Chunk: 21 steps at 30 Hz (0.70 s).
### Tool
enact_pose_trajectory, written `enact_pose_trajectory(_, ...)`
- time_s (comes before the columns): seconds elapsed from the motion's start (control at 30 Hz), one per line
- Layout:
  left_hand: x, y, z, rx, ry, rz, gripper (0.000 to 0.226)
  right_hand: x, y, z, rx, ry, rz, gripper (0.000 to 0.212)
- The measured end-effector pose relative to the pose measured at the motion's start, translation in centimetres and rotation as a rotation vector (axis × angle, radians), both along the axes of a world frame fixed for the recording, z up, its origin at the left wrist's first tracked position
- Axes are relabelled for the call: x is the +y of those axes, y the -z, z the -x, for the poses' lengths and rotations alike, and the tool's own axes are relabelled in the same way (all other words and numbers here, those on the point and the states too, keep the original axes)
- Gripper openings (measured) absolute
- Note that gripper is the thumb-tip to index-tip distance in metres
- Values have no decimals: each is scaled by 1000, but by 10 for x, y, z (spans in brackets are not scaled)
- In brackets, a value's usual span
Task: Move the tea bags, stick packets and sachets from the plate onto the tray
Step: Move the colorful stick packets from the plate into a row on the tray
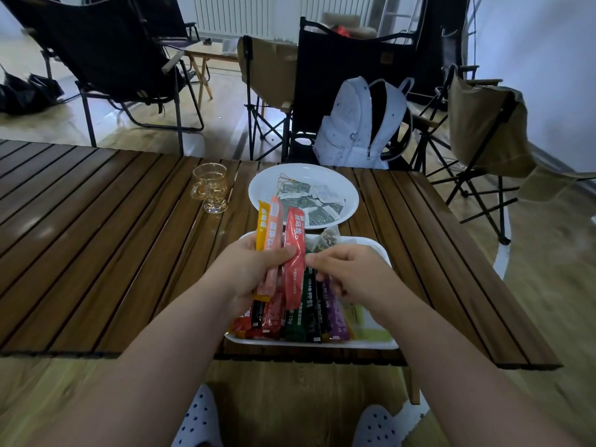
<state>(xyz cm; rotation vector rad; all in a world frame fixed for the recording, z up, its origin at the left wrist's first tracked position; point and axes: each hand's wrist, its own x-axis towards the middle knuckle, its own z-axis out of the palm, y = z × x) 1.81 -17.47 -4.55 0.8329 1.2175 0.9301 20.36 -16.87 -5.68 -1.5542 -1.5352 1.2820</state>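
My left hand (248,272) grips three stick packets (294,250) above the white tray (364,342): a yellow one, a pale pink one and a red one, all standing upright. My right hand (346,272) hovers just right of the red packet with curled fingers, over the sticks lying in the tray; whether it holds one is hidden. Several coloured stick packets (304,317) lie side by side in the tray, and tea bags (325,241) sit at its far edge. Behind the tray, the white plate (258,191) holds several dark and white sachets (317,198).
A glass cup (211,188) stands on the slatted wooden table (96,237), left of the plate. Folding chairs and a white backpack (358,124) stand beyond the table's far edge. My slippered feet show below the near edge.
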Motion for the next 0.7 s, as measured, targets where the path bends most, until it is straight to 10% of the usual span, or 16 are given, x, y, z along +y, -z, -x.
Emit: enact_pose_trajectory(0.7,11,2,0,-37,-158,166,18,8,12,-15,-468,-86,225,36)
